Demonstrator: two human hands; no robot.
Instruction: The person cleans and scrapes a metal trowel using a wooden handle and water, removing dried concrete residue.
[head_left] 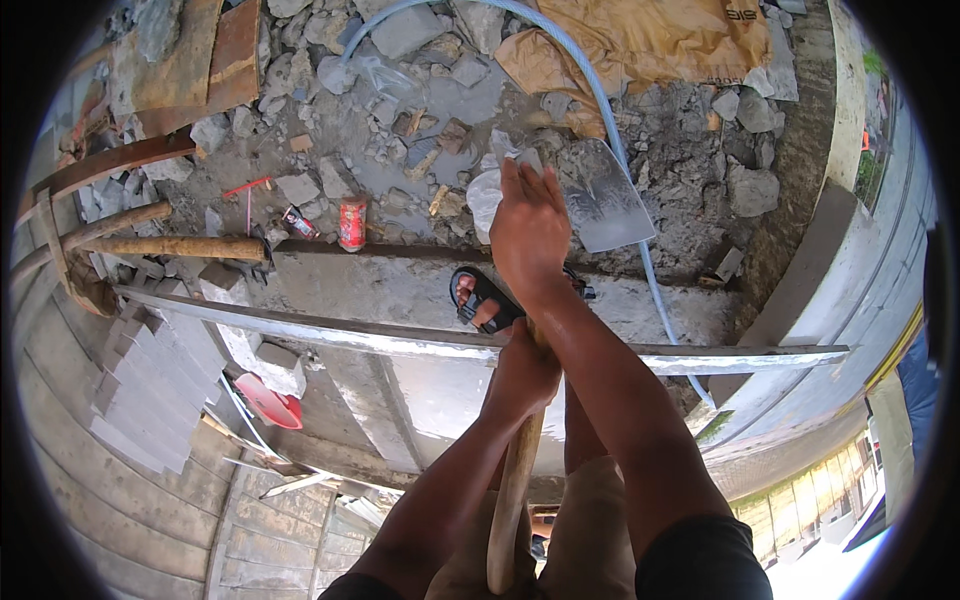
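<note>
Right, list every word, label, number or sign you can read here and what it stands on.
Brown paper sack: dark print near its right and lower edges, not copied here.
Red can: pale markings, too small to read.
Small packet: too small to read.
I can make out no other text.
</note>
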